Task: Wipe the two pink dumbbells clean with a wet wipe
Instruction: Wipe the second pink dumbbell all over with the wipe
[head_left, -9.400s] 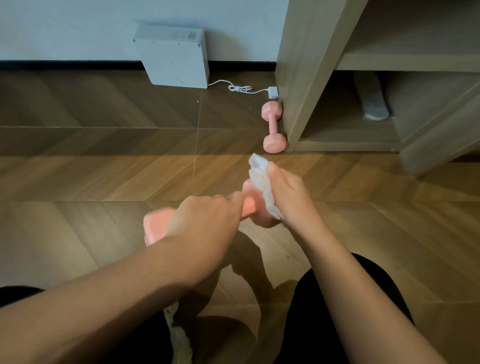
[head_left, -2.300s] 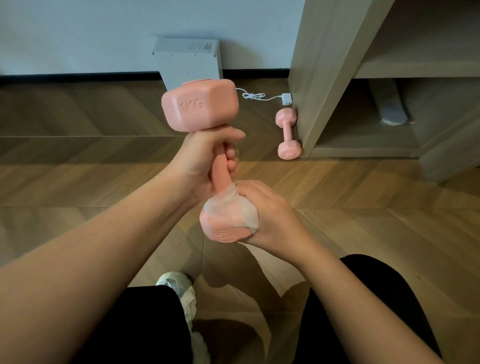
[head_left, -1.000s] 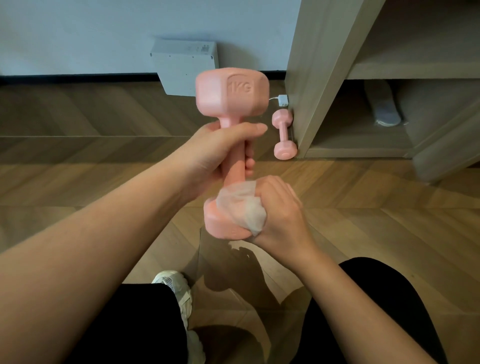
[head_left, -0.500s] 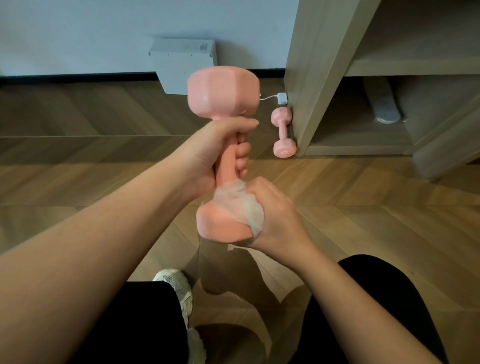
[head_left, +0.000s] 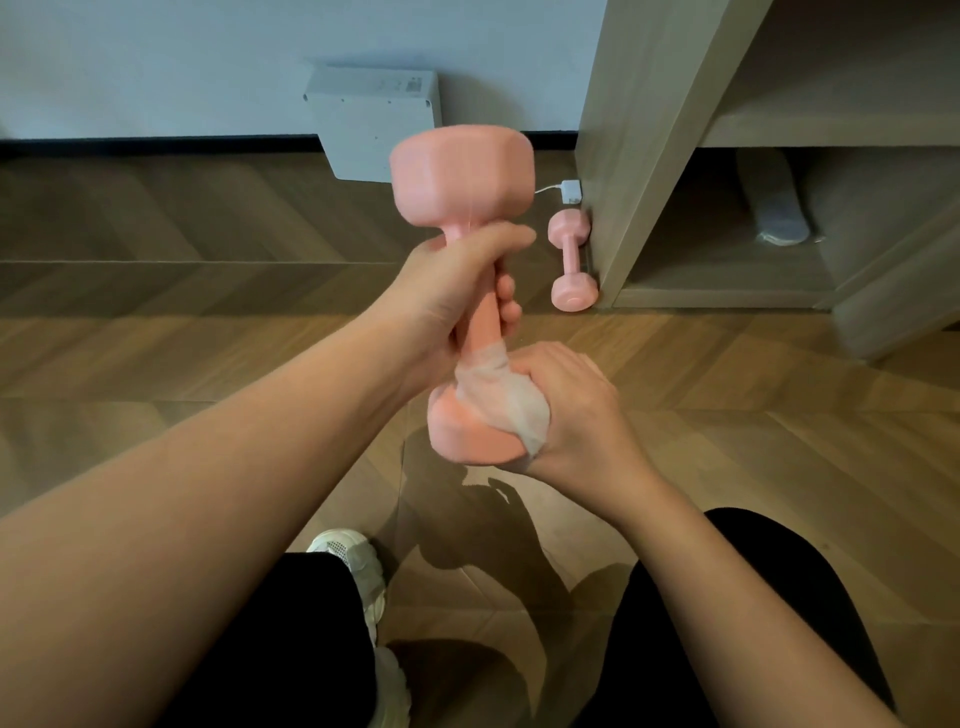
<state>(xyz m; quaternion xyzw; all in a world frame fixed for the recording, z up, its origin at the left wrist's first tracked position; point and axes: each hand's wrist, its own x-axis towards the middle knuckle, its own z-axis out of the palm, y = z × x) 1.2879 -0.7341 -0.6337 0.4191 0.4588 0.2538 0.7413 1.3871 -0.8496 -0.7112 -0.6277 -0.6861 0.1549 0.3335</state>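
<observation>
Centrally, left hand (head_left: 447, 291) wrapped round the handle of the held dumbbell (head_left: 462, 176), holding it upright in mid-air; fingertips partly hidden behind the shaft. Right hand (head_left: 566, 410) cupped round the lower head, gripping a wet wipe (head_left: 506, 400) against it; palm and part of the wipe concealed. Upper head blurred, markings unreadable. Beyond, second dumbbell (head_left: 571, 260) lying on the wooden floor (head_left: 156, 364), close against the shelf unit (head_left: 623, 156). White box (head_left: 371, 119) at the wall, partly blocked by the upper head. Pale shoe (head_left: 358, 566) below, half covered by a dark-clad leg.

Second dumbbell (head_left: 571, 260) lies tight against cabinet (head_left: 628, 156); floor (head_left: 208, 338) left open.
</observation>
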